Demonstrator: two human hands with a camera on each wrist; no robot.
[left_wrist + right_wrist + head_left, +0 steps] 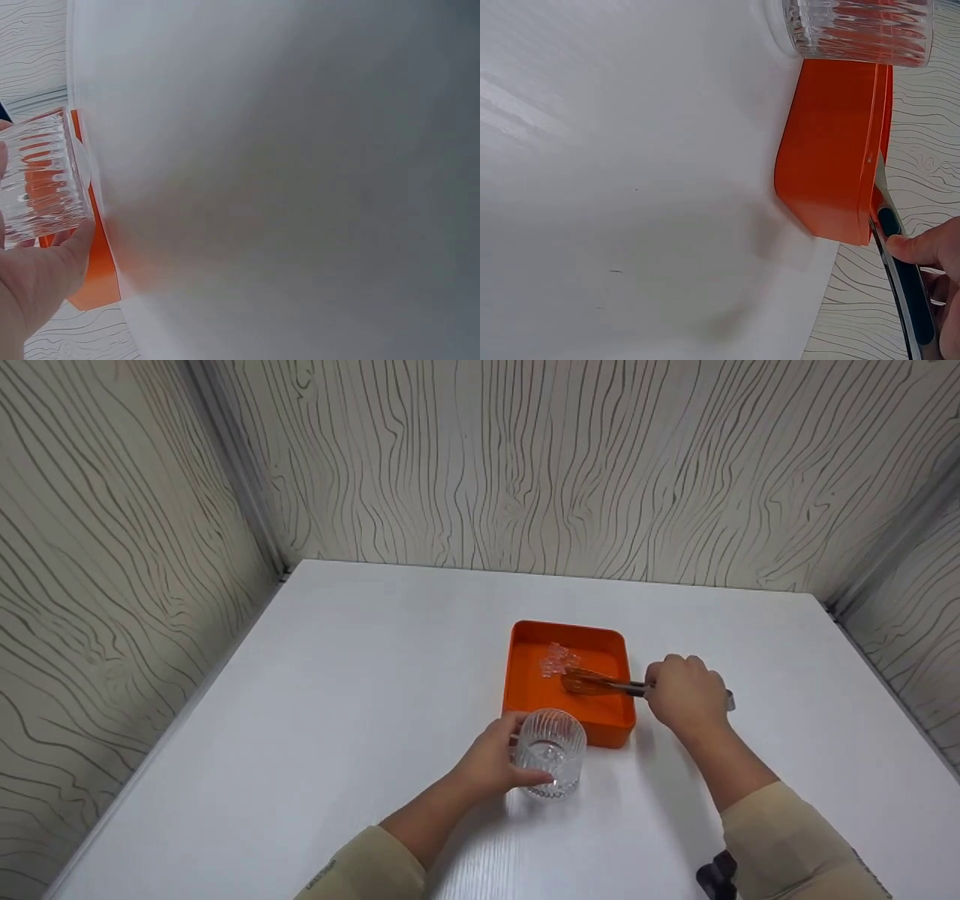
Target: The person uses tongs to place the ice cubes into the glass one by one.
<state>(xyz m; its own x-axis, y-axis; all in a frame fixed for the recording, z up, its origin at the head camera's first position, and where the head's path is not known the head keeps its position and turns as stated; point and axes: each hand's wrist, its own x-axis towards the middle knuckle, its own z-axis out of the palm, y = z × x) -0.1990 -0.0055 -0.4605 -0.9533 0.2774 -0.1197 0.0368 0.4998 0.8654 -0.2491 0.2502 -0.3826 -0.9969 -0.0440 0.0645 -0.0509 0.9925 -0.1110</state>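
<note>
My left hand holds a ribbed clear drinking glass, its fingers and thumb curled round the side. The glass is upright at the near edge of an orange tray. In the left wrist view the glass shows its ribs, with the thumb along it. My right hand grips a pair of metal tongs with dark handle pads. The tongs' heads reach over the rim into the tray, beside a small cluster of clear ice-like cubes. In the right wrist view the thumb presses the tongs' handle.
A white tabletop lies under everything. Wood-grain patterned panels stand behind it and at both sides. A dark object shows beside the right sleeve at the bottom edge.
</note>
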